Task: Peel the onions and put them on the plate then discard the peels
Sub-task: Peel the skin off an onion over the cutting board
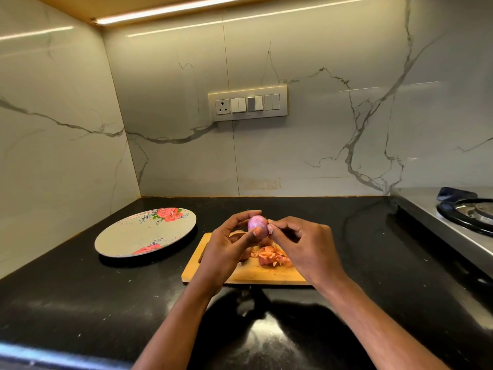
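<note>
Our left hand (226, 247) grips a nearly bare pink onion (257, 226) above the cutting board's (256, 276) far edge, long axis upright; our right hand (301, 241) pinches its skin; peels (272, 257) lie on the board; the plate (144, 233), towards the worktop's left edge, holds nothing yet; discarding remains.

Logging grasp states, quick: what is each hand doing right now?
Left hand: holds the onion, fingers curled round it.
Right hand: fingers pinch at the onion's right side; a peel there cannot be told.
</note>
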`<state>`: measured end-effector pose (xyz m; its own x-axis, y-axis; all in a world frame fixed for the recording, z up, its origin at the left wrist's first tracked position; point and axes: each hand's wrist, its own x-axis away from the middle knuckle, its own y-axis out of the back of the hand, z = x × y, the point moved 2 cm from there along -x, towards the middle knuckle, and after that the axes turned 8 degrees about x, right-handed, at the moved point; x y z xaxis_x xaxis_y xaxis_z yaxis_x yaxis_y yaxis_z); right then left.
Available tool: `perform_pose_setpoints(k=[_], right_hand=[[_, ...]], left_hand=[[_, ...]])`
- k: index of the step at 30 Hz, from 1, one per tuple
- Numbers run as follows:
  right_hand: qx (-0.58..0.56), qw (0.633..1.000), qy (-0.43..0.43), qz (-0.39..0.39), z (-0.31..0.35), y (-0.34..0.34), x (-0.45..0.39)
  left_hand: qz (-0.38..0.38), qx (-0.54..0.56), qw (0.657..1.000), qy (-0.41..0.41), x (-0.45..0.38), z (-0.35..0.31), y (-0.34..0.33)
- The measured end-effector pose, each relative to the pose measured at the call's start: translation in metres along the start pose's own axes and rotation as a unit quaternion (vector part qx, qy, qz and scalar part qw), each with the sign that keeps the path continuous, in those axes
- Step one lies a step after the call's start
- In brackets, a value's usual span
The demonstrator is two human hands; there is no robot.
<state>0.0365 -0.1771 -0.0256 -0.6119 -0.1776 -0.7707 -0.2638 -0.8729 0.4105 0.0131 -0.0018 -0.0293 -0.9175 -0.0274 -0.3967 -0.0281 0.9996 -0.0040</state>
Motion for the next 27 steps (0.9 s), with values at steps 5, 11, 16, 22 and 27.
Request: perform_pose_setpoints(k=[5,11,16,22,27], right_hand=[[-0.002,1.000,-0.008,0.001,-0.002,-0.001,0.001],[-0.016,0.998,-0.055,0.000,-0.011,-0.003,-0.001],[-0.038,0.997,-0.064,0.030,-0.003,-0.002,0.000],[-0.004,0.999,-0.040,0.017,-0.003,-0.001,-0.001],[-0.018,0.999,-0.050,0.009,-0.006,0.000,-0.001]], left_hand=[[0.010,-0.003,1.000,0.004,0.001,0.000,0.000],[0.022,0.002,1.000,0.015,0.002,0.001,-0.001],[0.001,0.005,1.000,0.010,0.001,0.000,0.000],[0.015,-0.016,1.000,0.003,0.001,-0.003,-0.002],[0.027,-0.007,1.000,0.003,0.004,-0.003,-0.002]])
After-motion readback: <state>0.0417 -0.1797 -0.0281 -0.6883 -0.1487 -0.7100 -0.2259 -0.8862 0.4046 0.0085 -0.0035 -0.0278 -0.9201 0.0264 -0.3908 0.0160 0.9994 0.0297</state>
